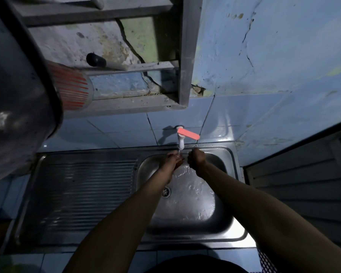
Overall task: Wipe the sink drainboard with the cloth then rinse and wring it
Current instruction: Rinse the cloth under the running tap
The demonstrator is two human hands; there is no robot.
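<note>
Your forearms reach over the sink's (238,236) near edge; keep the cupped left hand (174,159) and fisted right hand (196,158) under the tap (181,141), though any cloth inside stays hidden.

Both hands, left hand (174,159) and right hand (196,158), under the running tap (181,141) (sink basin (185,203) wet)
</note>
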